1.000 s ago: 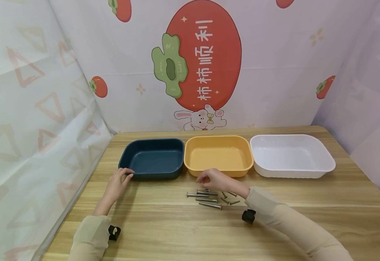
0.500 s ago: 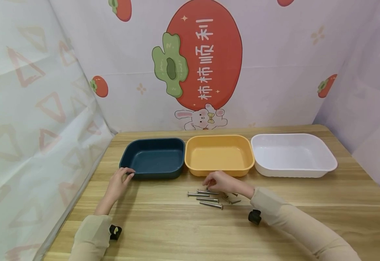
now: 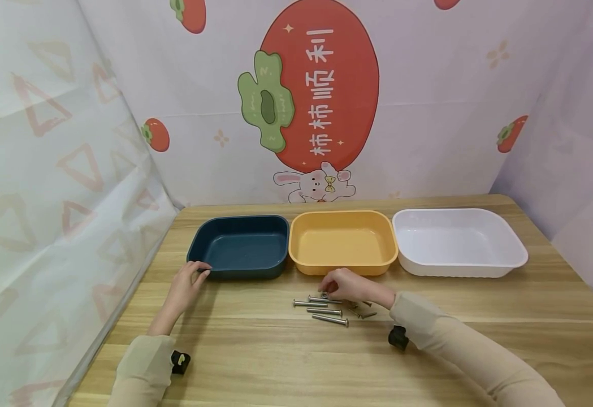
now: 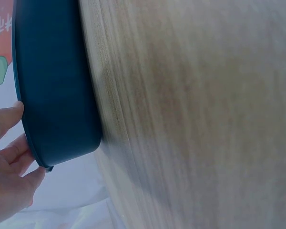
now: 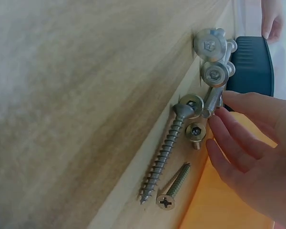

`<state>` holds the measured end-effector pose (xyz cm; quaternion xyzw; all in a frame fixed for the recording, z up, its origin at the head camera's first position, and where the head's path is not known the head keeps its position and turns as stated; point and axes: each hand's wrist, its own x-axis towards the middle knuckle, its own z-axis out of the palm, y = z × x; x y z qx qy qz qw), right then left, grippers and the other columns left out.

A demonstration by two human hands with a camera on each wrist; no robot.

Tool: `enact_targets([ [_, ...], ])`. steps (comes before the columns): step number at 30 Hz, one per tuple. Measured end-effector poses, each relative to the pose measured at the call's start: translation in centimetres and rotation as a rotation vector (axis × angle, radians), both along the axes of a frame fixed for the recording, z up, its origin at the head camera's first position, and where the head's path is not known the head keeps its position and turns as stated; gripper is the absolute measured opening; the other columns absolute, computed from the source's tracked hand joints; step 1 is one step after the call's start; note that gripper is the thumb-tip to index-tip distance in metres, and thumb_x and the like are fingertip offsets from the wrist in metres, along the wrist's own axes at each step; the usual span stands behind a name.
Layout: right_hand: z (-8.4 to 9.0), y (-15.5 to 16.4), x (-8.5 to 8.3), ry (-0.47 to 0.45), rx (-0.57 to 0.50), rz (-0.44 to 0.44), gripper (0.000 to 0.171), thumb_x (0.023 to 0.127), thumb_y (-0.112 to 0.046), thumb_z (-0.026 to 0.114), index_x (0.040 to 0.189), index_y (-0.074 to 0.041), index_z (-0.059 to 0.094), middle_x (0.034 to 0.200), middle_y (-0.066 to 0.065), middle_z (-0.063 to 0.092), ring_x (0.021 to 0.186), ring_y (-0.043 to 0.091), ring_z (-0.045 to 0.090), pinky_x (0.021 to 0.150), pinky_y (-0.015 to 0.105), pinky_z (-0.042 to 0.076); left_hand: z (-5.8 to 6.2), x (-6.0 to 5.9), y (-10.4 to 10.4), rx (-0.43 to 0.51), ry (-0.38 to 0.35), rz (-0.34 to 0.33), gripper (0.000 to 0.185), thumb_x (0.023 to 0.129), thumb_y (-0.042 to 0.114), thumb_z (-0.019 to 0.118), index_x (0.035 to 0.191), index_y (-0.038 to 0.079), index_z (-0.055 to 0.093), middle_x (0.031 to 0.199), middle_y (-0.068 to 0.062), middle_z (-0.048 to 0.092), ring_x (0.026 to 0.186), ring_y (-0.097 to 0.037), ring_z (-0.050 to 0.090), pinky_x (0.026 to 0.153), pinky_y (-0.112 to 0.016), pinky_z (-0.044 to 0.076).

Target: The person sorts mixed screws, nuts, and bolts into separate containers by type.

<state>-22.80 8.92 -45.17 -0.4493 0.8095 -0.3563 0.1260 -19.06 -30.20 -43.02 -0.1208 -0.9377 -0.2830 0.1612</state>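
right hand now lower on bolts, left hand unmoved

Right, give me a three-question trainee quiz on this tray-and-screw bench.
1. True or false: the left hand touches the near left corner of the dark blue tray.
2. Which tray stands directly behind the pile of bolts and screws? A. the dark blue tray B. the orange tray C. the white tray
3. Fill in: the right hand reaches with its fingertips onto a ____ lying on the wooden table.

Key
1. True: the fingers rest on its rim.
2. B.
3. Bolt; the wrist view shows fingertips at a bolt head, though a firm grip cannot be confirmed.
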Motion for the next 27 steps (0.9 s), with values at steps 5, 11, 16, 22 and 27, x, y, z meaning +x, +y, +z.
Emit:
enact_targets([
  [5,0.76,-0.32,0.58,-0.009,0.050,-0.048,0.016,0.076,0.004,0.061,0.091,0.000,0.066,0.086,0.005,0.064,0.076,0.011,0.059,0.066,0.022,0.048,-0.14,-0.01,-0.10,-0.003,0.004,-0.001,0.010,0.083,0.002,0.058,0.092,-0.001,0.061,0.091,-0.017,0.056,0.090,-0.034,0.051,0.079,-0.049,0.040],
  [11,0.79,-0.38,0.60,0.005,0.096,-0.074,0.017,0.076,0.005,0.062,0.092,0.000,0.066,0.087,0.006,0.064,0.077,0.011,0.059,0.067,0.021,0.047,-0.20,-0.07,-0.15,-0.007,0.009,-0.003,0.010,0.083,0.002,0.057,0.092,0.000,0.061,0.091,-0.017,0.056,0.089,-0.034,0.050,0.078,-0.049,0.040],
  [16,0.74,-0.42,0.54,0.007,0.098,-0.076,0.016,0.075,0.005,0.063,0.091,0.001,0.066,0.086,0.006,0.064,0.075,0.010,0.058,0.065,0.018,0.046,-0.18,-0.15,-0.14,-0.003,0.009,-0.009,0.009,0.084,0.001,0.057,0.092,-0.001,0.061,0.091,-0.017,0.056,0.089,-0.034,0.050,0.078,-0.048,0.039],
  [22,0.58,-0.63,0.56,0.051,0.096,-0.065,0.015,0.074,0.004,0.063,0.088,0.000,0.068,0.084,0.005,0.063,0.072,0.008,0.056,0.062,0.017,0.044,-0.22,-0.07,-0.14,-0.003,-0.007,-0.002,0.010,0.084,0.003,0.056,0.093,-0.001,0.061,0.093,-0.018,0.056,0.091,-0.034,0.049,0.079,-0.048,0.039],
  [27,0.40,-0.76,0.62,0.083,0.097,-0.066,0.015,0.074,0.005,0.063,0.087,-0.001,0.068,0.081,0.004,0.062,0.069,0.007,0.054,0.060,0.017,0.043,-0.24,-0.11,-0.08,-0.010,0.012,-0.006,0.010,0.084,0.002,0.057,0.092,-0.002,0.061,0.092,-0.017,0.056,0.090,-0.034,0.050,0.079,-0.048,0.039],
])
